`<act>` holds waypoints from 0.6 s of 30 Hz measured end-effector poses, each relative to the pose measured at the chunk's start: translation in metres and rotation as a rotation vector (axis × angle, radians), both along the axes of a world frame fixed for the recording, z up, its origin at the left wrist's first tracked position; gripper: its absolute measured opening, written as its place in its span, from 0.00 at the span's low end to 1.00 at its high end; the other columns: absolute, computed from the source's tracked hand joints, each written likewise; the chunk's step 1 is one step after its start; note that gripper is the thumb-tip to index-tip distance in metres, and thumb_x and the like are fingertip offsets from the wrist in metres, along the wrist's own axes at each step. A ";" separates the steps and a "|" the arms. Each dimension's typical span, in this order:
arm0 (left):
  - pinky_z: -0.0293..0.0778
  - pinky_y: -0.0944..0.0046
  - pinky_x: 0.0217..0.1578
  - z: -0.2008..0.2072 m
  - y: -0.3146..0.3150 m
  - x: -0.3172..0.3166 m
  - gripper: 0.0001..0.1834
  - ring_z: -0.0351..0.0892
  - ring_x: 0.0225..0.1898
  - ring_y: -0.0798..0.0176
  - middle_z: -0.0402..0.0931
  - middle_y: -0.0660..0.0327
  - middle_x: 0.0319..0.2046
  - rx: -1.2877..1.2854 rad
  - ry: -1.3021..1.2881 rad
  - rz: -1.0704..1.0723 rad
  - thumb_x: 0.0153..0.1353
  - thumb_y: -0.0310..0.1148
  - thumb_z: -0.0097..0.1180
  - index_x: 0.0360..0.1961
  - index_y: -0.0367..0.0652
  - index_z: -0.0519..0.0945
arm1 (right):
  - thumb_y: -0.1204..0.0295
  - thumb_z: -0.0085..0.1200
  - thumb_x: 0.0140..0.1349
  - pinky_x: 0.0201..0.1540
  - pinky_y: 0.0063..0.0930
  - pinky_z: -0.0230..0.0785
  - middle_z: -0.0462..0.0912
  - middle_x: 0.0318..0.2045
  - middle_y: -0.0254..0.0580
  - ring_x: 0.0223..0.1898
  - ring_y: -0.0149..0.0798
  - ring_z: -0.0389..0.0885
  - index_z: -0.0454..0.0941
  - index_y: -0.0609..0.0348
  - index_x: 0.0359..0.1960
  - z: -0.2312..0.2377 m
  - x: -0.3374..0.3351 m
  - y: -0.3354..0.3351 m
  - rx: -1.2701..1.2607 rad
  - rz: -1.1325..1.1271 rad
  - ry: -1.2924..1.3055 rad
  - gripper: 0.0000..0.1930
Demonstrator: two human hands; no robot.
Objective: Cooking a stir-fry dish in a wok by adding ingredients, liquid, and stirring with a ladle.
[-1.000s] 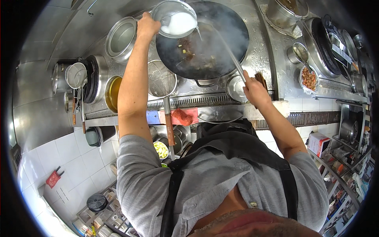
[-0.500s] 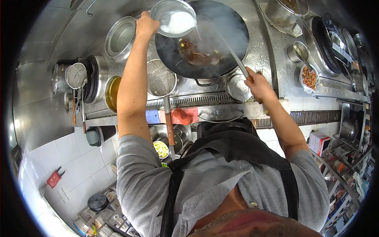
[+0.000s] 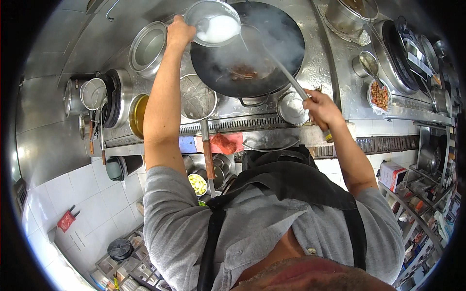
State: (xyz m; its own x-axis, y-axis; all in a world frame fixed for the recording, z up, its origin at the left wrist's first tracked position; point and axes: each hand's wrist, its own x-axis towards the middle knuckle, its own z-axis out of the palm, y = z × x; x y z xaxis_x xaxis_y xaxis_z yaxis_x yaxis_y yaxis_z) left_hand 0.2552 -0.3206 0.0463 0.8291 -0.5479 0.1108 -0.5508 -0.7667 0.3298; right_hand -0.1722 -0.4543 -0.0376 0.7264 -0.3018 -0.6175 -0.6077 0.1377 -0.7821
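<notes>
Gripped by its rim in my left hand (image 3: 181, 32), a metal bowl (image 3: 189, 17) tilts over the wok's left side. White liquid (image 3: 218, 30) sits in the bowl, and a thin stream falls from its lip. My right hand (image 3: 321, 107) is wrapped round the long handle of a wok ladle (image 3: 286, 72), whose head is hidden in steam and sauce. Inside the black wok (image 3: 213, 72) lies dark reddish-brown food (image 3: 242, 72), partly veiled by steam.
A wire strainer (image 3: 198, 97) with a wooden handle lies left of the wok. Further left are an oil pot (image 3: 139, 115) and a metal pot (image 3: 147, 48). A round metal lid or bowl (image 3: 293, 107) sits at the wok's lower right. Diced food fills a bowl (image 3: 379, 95) at right.
The ladle handle and my right hand have shifted slightly to the right. The food in the wok has spread lower and shows less. The bowl keeps tilting and pouring in nearly the same place.
</notes>
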 end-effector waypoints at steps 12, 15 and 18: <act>0.71 0.52 0.52 0.001 0.000 -0.002 0.28 0.76 0.49 0.40 0.78 0.37 0.41 0.017 -0.057 -0.011 0.46 0.28 0.52 0.51 0.28 0.68 | 0.72 0.55 0.58 0.39 0.36 0.72 0.78 0.29 0.55 0.31 0.53 0.76 0.60 0.65 0.64 -0.020 0.006 0.015 -0.807 0.207 -0.132 0.31; 0.71 0.52 0.52 0.008 -0.003 -0.009 0.28 0.76 0.50 0.41 0.78 0.37 0.40 0.003 0.001 -0.018 0.46 0.29 0.52 0.51 0.28 0.68 | 0.73 0.54 0.58 0.32 0.32 0.71 0.77 0.28 0.47 0.25 0.42 0.76 0.62 0.65 0.63 -0.031 -0.007 0.031 -0.783 0.163 -0.108 0.30; 0.72 0.53 0.52 0.008 0.002 -0.008 0.29 0.76 0.50 0.42 0.78 0.36 0.41 -0.010 0.043 -0.010 0.46 0.29 0.53 0.51 0.28 0.68 | 0.72 0.53 0.60 0.39 0.37 0.71 0.79 0.31 0.53 0.35 0.48 0.79 0.66 0.62 0.62 0.008 0.000 0.008 -0.012 -0.032 0.007 0.27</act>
State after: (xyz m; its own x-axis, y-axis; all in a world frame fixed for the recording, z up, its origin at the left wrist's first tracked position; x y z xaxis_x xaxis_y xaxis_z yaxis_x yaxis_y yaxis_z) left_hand 0.2469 -0.3182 0.0539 0.8275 -0.5555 0.0811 -0.5439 -0.7576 0.3609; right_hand -0.1726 -0.4462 -0.0293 0.7123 -0.3321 -0.6183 -0.6083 0.1476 -0.7799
